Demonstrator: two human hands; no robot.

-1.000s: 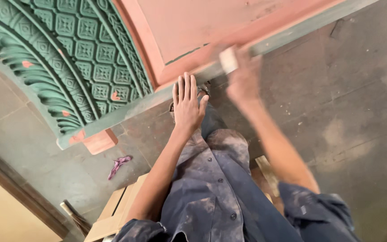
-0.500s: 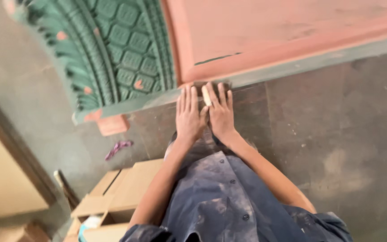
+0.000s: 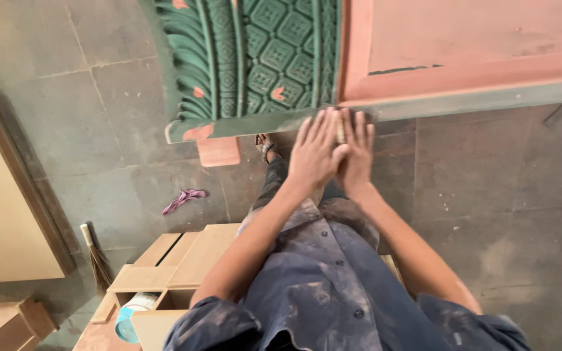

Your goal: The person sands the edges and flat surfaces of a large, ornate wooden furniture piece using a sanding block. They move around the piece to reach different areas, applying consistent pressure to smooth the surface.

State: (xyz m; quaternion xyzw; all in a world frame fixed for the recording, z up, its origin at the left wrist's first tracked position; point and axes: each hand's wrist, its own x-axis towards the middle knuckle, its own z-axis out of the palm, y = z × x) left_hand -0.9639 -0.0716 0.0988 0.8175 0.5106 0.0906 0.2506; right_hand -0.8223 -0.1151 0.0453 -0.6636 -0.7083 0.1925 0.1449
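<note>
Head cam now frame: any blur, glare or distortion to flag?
Head view: soft, even light, no glare, only faint shadows on the grey stone floor. Left hand and right hand slightly soft, pressed together on the edge of the green carved wooden panel. Wide-angle lens bends the tan board at the left edge.

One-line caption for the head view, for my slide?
Both hands, left hand and right hand, press a small pale block against the green carved panel's edge.
</note>
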